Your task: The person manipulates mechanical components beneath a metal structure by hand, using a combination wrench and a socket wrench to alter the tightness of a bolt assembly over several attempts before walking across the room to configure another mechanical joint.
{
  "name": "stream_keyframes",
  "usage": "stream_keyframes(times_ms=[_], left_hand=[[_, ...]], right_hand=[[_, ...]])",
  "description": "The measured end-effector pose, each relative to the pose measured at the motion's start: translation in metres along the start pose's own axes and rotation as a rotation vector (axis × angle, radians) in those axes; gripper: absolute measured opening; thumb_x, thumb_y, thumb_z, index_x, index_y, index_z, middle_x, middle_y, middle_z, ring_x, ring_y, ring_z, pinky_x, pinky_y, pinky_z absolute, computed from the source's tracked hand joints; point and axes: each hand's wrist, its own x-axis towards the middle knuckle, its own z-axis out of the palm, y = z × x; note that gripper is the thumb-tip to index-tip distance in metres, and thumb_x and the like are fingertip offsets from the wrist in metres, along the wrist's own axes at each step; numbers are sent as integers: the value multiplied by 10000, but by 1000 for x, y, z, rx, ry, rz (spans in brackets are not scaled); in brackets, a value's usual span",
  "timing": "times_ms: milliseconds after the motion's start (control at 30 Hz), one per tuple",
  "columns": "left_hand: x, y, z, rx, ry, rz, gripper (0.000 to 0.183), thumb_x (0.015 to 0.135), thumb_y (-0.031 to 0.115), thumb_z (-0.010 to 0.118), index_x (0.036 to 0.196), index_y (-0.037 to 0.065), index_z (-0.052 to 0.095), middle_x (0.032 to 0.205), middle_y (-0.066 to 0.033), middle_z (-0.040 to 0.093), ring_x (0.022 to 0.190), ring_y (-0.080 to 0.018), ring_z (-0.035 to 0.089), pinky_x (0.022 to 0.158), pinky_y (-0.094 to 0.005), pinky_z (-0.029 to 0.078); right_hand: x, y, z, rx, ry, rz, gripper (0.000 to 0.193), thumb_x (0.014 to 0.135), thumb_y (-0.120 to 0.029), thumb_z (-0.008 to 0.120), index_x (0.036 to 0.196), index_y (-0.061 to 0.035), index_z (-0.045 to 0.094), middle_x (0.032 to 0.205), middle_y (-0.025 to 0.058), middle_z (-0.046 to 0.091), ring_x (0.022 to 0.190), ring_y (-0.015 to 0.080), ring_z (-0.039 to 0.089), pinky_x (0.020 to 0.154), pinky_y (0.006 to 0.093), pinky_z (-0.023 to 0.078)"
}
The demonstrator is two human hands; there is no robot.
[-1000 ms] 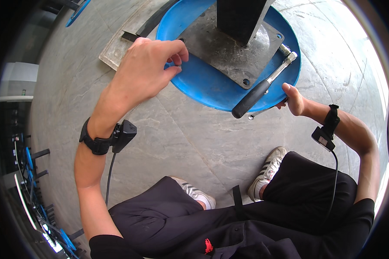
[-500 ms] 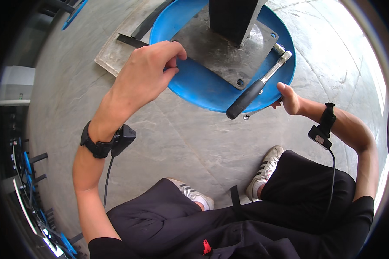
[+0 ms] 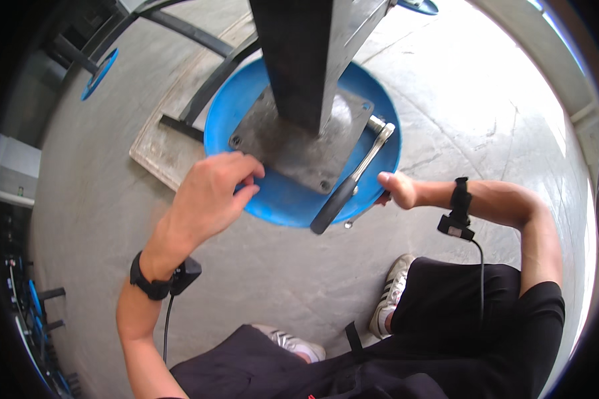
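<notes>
Cannot tell the grip of left hand [image 3: 213,191], curled by blue dish [image 3: 289,207], or of right hand [image 3: 400,190], partly hidden at its edge.

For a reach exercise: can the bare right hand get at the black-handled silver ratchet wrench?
Likely yes: the right hand is at the round blue dish, with nothing visible blocking the wrench.

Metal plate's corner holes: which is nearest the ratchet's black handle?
The front hole, at the metal plate's corner lowest in the picture, beside the black handle; the left hole and the right hole by the ratchet head lie farther off.
</notes>
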Motion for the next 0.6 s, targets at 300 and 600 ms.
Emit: stream_keyframes(times_ms=[300,600], left_hand=[[8,10,-1,77,25,51,157,681,92,717,815,90,635,715,-27,592,706,-221,592,617,-335,474],[4,-4,4,283,146,50,95,706,165,720,733,103,654,731,-6,594,758,-205,567,651,-338,477]], right_hand=[[-5,-9,0,16,-93,-49,570,963,-517,231,603,-91,350,546,-10,349,494,117,348,477,262,327],[-7,-18,16,102,10,67,580,960,-478,192,582,-72,360,510,16,387,471,125,366,484,274,312]])
